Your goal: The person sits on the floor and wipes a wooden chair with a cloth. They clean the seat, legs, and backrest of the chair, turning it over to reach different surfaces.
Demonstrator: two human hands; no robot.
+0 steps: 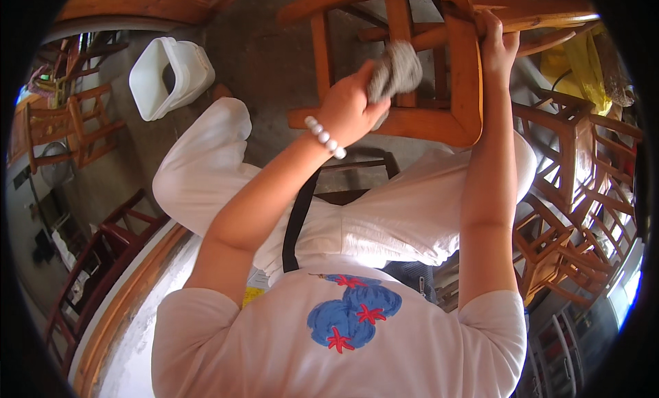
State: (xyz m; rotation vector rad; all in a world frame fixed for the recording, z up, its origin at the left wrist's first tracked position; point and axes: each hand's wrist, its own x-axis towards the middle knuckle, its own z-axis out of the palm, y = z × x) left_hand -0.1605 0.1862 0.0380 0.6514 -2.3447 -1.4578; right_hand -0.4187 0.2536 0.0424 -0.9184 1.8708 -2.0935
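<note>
My left hand (347, 110) is closed around a bunched grey cloth (395, 71) and wears a beaded bracelet. The cloth lies over the lower rail of an orange-brown wooden chair (432, 125), close to an upright slat; blur hides exactly where it touches. This chair is tilted in front of my knees, its rails and slats facing me. On its right side, my right hand (498, 50) grips the wood where the frame meets a broad wooden part, with some fingers hidden behind it.
A white plastic bucket (170, 79) lies tilted on the dark floor beyond my left knee. Several wooden chairs and stools (564, 146) crowd the right side. Another wooden chair (77, 122) stands at left, and a dark red wooden piece (116, 233) lies nearer. Yellow plastic (582, 71) hangs at upper right.
</note>
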